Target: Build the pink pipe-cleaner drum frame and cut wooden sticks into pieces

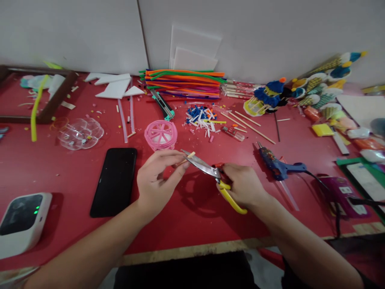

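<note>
Left hand [155, 180] pinching short stick [191, 155] between thumb and fingertips, pale end at scissors [204, 165]; blade contact hard to confirm. Right hand [245, 182] fingers curled round scissors' handles. Pink wheel [161, 132] just beyond left hand, phone [114, 182] beside it, glue gun [269, 158] farther right, all above or on red table [168, 237].
</note>
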A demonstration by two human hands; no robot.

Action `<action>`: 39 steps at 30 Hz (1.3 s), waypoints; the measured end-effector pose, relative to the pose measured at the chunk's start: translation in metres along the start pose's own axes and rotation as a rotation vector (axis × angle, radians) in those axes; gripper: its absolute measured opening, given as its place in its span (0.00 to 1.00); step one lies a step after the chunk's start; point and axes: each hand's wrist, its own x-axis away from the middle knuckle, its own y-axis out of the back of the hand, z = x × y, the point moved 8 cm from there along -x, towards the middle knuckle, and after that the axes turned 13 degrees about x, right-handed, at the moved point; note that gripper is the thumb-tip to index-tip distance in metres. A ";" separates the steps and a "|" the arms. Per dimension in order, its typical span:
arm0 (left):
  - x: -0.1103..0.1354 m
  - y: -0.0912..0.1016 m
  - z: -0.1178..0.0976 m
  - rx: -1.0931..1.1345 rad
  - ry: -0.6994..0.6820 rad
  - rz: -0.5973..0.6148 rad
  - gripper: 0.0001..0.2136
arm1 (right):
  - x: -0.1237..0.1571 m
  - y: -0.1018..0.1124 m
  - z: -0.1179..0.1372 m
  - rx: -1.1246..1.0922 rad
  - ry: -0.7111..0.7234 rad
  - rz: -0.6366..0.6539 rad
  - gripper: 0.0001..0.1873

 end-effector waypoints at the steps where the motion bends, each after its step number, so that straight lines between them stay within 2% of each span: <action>1: 0.000 0.001 0.001 -0.015 0.005 -0.014 0.08 | 0.000 0.000 -0.001 0.018 -0.023 0.010 0.09; 7: 0.000 0.004 0.010 -0.034 0.085 -0.065 0.05 | -0.002 0.000 -0.004 0.081 -0.065 -0.016 0.10; 12: -0.002 0.003 0.005 -0.079 0.042 -0.026 0.06 | 0.000 0.003 -0.002 0.066 -0.050 -0.096 0.10; 15: -0.002 0.001 0.000 -0.120 0.003 0.003 0.07 | 0.000 0.003 -0.002 0.057 -0.052 -0.100 0.10; 22: -0.002 -0.002 -0.003 -0.176 -0.044 0.032 0.07 | -0.001 0.000 -0.003 0.079 -0.071 -0.044 0.10; 29: -0.001 -0.002 -0.003 -0.153 -0.021 0.033 0.06 | 0.000 0.000 0.000 0.084 -0.051 0.038 0.08; 35: -0.001 -0.003 0.000 -0.173 0.005 0.020 0.05 | -0.002 -0.004 0.000 0.067 -0.035 0.150 0.10; 39: -0.002 -0.002 0.001 -0.212 0.022 0.022 0.05 | -0.002 -0.004 -0.002 0.093 -0.076 0.146 0.12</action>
